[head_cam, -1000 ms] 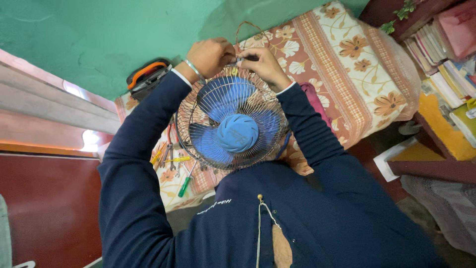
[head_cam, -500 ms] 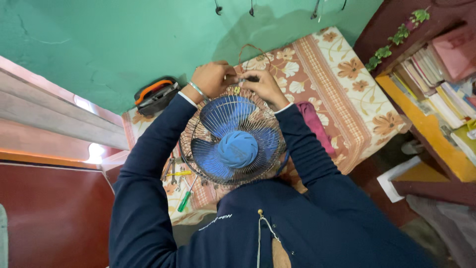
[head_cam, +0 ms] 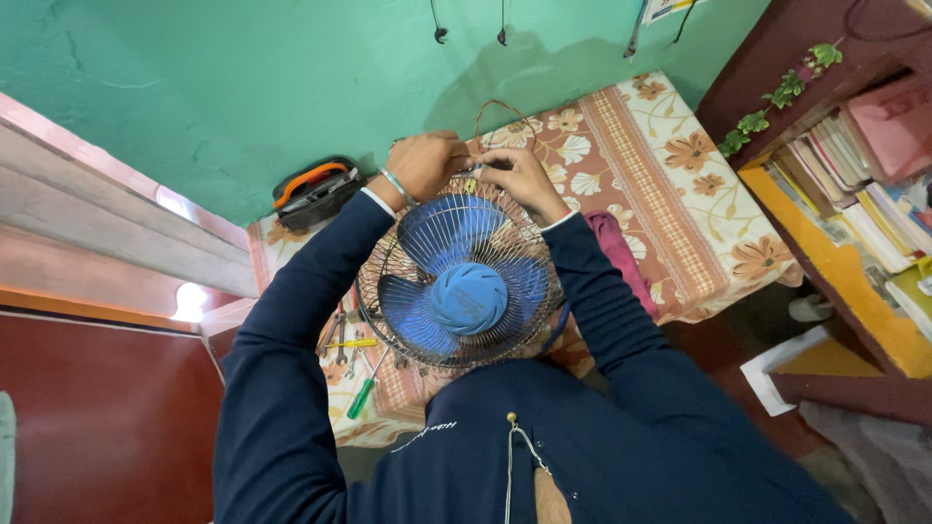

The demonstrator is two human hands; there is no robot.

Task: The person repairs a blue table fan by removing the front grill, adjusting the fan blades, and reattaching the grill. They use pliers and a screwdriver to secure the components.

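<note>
Seemingly both hands, left (head_cam: 424, 163) and right (head_cam: 519, 175), pinch the fan guard's (head_cam: 456, 281) far rim, fingertips obscured.

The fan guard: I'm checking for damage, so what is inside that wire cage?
Inside the wire fan guard sit blue blades around a round blue hub. Whatever lies behind the hub is covered.

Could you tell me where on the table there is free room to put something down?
The floral tablecloth is bare right of the fan, between the pink cloth and the bookshelf. The left side is crowded: a tool case, wrenches and screwdrivers. Both hands work at the fan's top rim.
</note>
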